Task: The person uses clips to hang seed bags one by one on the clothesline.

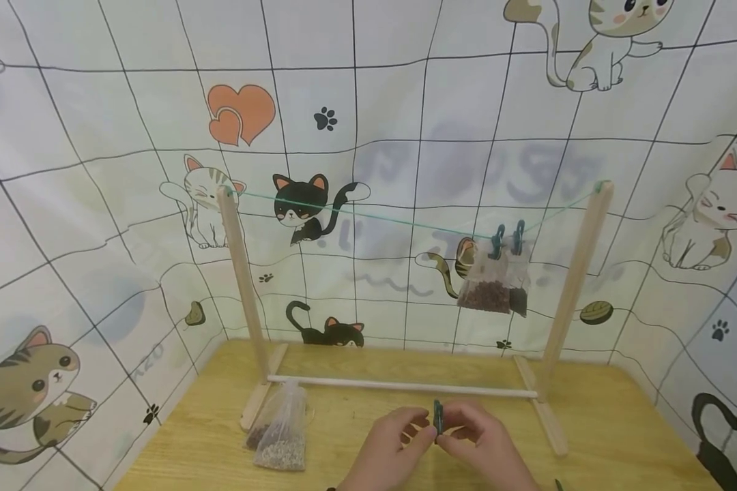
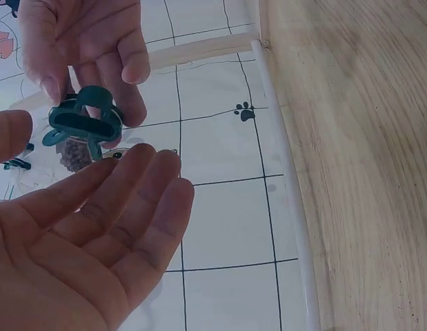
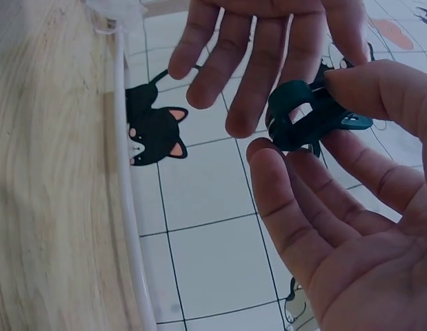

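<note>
A dark green plastic clip (image 1: 438, 417) is between both hands, low over the front of the table. My right hand (image 1: 480, 436) pinches it between thumb and fingers; the clip (image 3: 306, 117) shows side-on in the right wrist view. Beside it is my left hand (image 1: 396, 443). In the left wrist view the left hand's fingers (image 2: 130, 221) are extended below the clip (image 2: 85, 121), fingertips close to it. Two similar green clips (image 1: 497, 242) hold small clear bags on a sagging green string (image 1: 344, 210); one bag (image 1: 485, 294) has reddish-brown contents, the other (image 1: 518, 300) dark contents.
A wooden post (image 1: 242, 279) at left and another post (image 1: 577, 279) at right carry the string. A white rod (image 1: 399, 387) joins their feet. By the left foot lies a clear bag of pale grains (image 1: 282, 450) against a brown-filled bag (image 1: 256, 436). Cat-print cloth (image 1: 387, 170) surrounds the table.
</note>
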`<state>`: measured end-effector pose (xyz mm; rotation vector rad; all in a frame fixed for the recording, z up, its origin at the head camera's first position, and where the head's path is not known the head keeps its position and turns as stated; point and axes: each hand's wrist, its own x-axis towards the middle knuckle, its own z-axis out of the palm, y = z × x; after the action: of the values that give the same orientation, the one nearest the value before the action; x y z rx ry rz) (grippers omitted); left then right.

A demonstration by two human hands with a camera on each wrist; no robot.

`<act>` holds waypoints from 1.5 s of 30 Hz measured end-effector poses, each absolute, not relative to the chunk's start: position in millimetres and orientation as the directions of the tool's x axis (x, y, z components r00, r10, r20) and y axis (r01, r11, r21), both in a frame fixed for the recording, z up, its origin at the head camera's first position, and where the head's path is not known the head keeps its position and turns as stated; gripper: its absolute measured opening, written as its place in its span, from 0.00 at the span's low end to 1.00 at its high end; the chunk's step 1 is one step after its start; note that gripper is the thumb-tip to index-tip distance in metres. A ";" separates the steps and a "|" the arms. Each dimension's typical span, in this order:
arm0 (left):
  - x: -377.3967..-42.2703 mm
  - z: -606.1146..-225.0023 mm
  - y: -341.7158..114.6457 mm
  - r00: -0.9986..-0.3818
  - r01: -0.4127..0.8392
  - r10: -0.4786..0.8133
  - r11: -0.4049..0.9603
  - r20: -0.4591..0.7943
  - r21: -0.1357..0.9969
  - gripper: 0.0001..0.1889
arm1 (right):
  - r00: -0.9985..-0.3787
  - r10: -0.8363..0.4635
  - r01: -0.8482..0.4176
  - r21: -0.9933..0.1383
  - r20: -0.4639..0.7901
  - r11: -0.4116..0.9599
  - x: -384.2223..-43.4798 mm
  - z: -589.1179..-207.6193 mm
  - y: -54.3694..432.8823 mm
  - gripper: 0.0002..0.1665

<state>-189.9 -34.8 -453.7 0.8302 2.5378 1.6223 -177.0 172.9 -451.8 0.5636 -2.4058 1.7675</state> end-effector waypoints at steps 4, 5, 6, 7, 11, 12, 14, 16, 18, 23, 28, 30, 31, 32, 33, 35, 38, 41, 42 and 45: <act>-190.8 -454.5 -37.1 -0.860 0.410 0.441 0.297 0.257 0.862 0.20 | -0.921 -0.245 -0.359 -0.904 0.302 0.234 -176.2 -452.7 165.4 0.16; -191.0 -454.6 -37.5 -0.861 0.406 0.440 0.292 0.255 0.866 0.20 | -0.915 -0.247 -0.375 -0.898 0.319 0.231 -176.2 -453.2 164.2 0.15; -191.3 -454.8 -38.0 -0.860 0.406 0.441 0.286 0.257 0.868 0.19 | -0.907 -0.250 -0.396 -0.889 0.339 0.230 -176.4 -453.8 163.3 0.14; -191.5 -454.9 -38.4 -0.860 0.404 0.442 0.281 0.256 0.870 0.18 | -0.900 -0.253 -0.412 -0.882 0.355 0.227 -176.6 -454.5 162.3 0.13; -192.2 -455.8 -39.2 -0.857 0.400 0.444 0.258 0.260 0.879 0.17 | -0.884 -0.257 -0.447 -0.865 0.390 0.228 -177.2 -457.2 159.6 0.11; -192.4 -455.9 -39.3 -0.856 0.401 0.446 0.253 0.262 0.881 0.16 | -0.882 -0.258 -0.453 -0.861 0.395 0.231 -177.5 -457.7 159.3 0.10; -192.5 -456.0 -39.3 -0.855 0.398 0.449 0.240 0.262 0.885 0.16 | -0.874 -0.262 -0.469 -0.852 0.409 0.235 -177.9 -458.9 159.0 0.10; -192.8 -456.4 -39.0 -0.854 0.391 0.450 0.228 0.260 0.891 0.16 | -0.863 -0.266 -0.490 -0.841 0.429 0.232 -178.0 -460.2 159.2 0.10; -193.0 -456.7 -38.8 -0.854 0.397 0.444 0.222 0.270 0.891 0.15 | -0.852 -0.281 -0.508 -0.828 0.442 0.237 -178.5 -460.9 160.8 0.11; -192.9 -455.9 -40.6 -0.858 0.439 0.399 0.242 0.324 0.865 0.13 | -0.923 -0.242 -0.359 -0.893 0.298 0.270 -177.0 -455.8 168.7 0.13; -193.8 -453.5 -42.6 -0.856 0.454 0.390 0.254 0.339 0.854 0.15 | -0.955 -0.230 -0.249 -0.932 0.190 0.264 -175.9 -449.4 174.0 0.27; -194.3 -453.6 -42.6 -0.844 0.472 0.404 0.249 0.352 0.846 0.16 | -0.944 -0.262 -0.266 -0.931 0.200 0.248 -176.8 -449.4 175.3 0.32; -194.6 -453.9 -42.5 -0.835 0.487 0.413 0.250 0.363 0.837 0.16 | -0.938 -0.278 -0.279 -0.929 0.208 0.244 -177.3 -449.7 175.9 0.33; -194.8 -454.1 -42.4 -0.827 0.500 0.422 0.249 0.371 0.830 0.16 | -0.932 -0.292 -0.288 -0.927 0.214 0.242 -177.8 -450.3 176.4 0.33; -195.0 -454.3 -42.4 -0.818 0.512 0.431 0.247 0.380 0.822 0.16 | -0.927 -0.304 -0.297 -0.925 0.220 0.238 -178.3 -450.7 176.8 0.32; -195.2 -454.3 -42.5 -0.806 0.527 0.447 0.246 0.387 0.813 0.17 | -0.921 -0.317 -0.306 -0.922 0.224 0.236 -179.1 -451.3 177.5 0.31; -195.6 -453.8 -42.7 -0.796 0.537 0.464 0.247 0.388 0.806 0.18 | -0.916 -0.328 -0.316 -0.919 0.231 0.237 -179.9 -452.0 178.4 0.29; -195.2 -453.2 -43.0 -0.789 0.546 0.475 0.253 0.389 0.798 0.19 | -0.907 -0.338 -0.338 -0.912 0.250 0.232 -179.5 -452.4 178.5 0.28; -195.1 -453.1 -43.0 -0.788 0.548 0.478 0.254 0.389 0.797 0.19 | -0.903 -0.342 -0.348 -0.909 0.260 0.229 -179.2 -452.5 178.4 0.28; -194.6 -452.4 -43.5 -0.785 0.546 0.487 0.254 0.382 0.798 0.19 | -0.894 -0.343 -0.375 -0.901 0.289 0.219 -178.3 -452.7 177.2 0.25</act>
<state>-194.6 -43.5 -452.4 1.0440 2.5324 1.6515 -178.3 177.2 -452.7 0.7158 -2.4310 1.8094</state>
